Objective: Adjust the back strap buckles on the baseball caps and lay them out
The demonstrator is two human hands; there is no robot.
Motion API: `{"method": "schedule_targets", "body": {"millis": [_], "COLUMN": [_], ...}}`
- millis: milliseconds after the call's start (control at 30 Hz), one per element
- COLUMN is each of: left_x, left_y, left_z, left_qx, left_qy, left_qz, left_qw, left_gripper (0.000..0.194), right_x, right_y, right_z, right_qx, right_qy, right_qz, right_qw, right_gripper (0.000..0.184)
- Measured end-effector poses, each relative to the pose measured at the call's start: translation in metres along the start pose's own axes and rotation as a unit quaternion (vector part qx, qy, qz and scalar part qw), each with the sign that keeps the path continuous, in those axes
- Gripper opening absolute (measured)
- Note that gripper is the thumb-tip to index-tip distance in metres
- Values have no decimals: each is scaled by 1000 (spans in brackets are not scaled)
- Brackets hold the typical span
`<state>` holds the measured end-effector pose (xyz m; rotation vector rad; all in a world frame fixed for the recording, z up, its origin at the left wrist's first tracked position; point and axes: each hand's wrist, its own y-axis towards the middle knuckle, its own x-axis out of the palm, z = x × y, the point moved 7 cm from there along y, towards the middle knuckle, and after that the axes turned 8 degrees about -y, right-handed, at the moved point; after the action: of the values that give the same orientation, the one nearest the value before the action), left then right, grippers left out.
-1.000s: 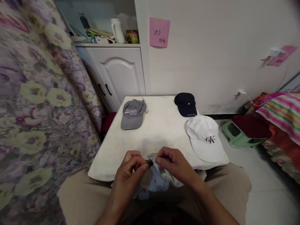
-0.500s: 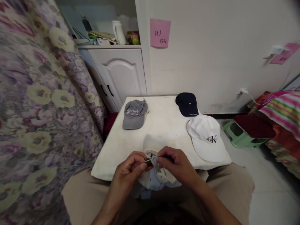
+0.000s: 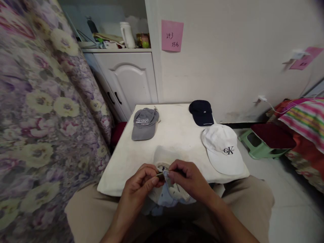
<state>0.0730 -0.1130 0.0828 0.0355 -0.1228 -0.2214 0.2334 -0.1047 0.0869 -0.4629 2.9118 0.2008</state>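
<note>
A pale cream cap with a light blue lining [image 3: 167,194] lies at the near edge of the white table [image 3: 177,135], over my lap. My left hand [image 3: 141,182] and my right hand [image 3: 187,179] both pinch its back strap and small metal buckle [image 3: 162,173], fingertips almost touching. Both hands are closed on the strap. Three other caps lie on the table: a grey one [image 3: 144,123] at the far left, a navy one [image 3: 201,112] at the far right, and a white one with a black logo [image 3: 222,148] at the right edge.
A flowered curtain or cover [image 3: 37,111] fills the left side. A white cabinet [image 3: 126,77] with clutter on top stands behind the table. A pink note [image 3: 172,35] sticks on the wall. A green stool [image 3: 258,143] and striped bedding [image 3: 303,121] are at the right.
The cap has been lifted slightly onto the table edge, so its crown now shows above my fingers. My hands have stayed pinched on the strap with only small shifts.
</note>
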Motion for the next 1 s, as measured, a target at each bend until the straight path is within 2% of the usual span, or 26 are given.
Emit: {"method": "schedule_targets", "body": {"millis": [333, 600, 833, 1000], "left_x": [4, 2, -1, -8], "left_y": [3, 3, 4, 5], "left_z": [8, -7, 1, -7], "left_qx": [5, -18, 14, -3], "left_qy": [36, -6, 86, 31], "left_qz": [-20, -15, -16, -21], "left_qw": [999, 1000, 996, 999], "left_gripper": [17, 13, 20, 18], "right_x": [-2, -1, 0, -2], "right_y": [3, 5, 7, 9], "right_z": [-1, 3, 6, -2], "right_qx": [-5, 9, 1, -20], "right_qy": [-26, 2, -10, -48], "right_qz": [-37, -72, -74, -96], "right_qw": [999, 997, 997, 994], "right_gripper": [10, 9, 7, 7]}}
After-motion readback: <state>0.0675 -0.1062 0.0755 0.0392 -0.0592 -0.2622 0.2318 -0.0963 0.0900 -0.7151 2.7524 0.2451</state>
